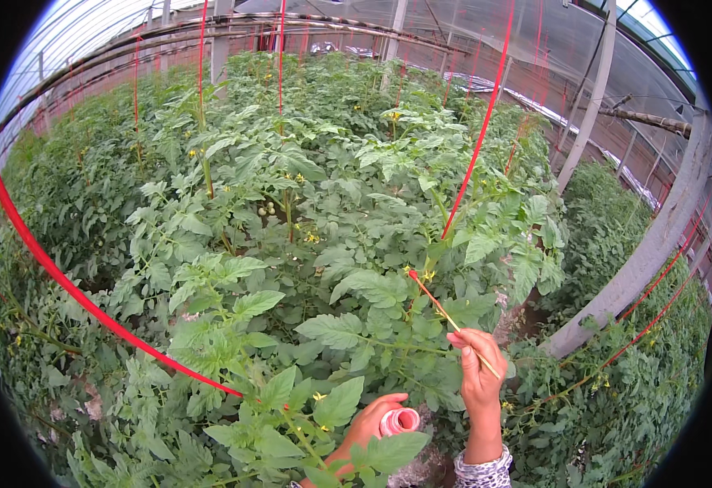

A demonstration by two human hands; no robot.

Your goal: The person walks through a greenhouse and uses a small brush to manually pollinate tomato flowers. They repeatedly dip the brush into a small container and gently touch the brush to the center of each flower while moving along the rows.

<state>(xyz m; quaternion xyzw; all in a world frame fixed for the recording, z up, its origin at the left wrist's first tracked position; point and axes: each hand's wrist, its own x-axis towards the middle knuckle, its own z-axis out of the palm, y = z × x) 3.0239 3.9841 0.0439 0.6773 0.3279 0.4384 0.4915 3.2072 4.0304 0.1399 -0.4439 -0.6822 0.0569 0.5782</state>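
Head view, plastic-walled greenhouse [567,49], leafy plants [335,329], red strings [95,312], right fingers [478,339] pinching thin stick [440,308], left fingers [388,398] around pink jar [389,424]

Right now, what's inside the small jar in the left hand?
The small jar in the left hand is open: reddish-pink shows inside, though whether wall or contents I can't tell. Its bottom is hidden from this angle.

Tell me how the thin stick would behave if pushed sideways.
The stick is likely stiff: it runs straight out from the right hand with no visible sag. Being so slender, it is probably light, and it might snap under a hard sideways push.
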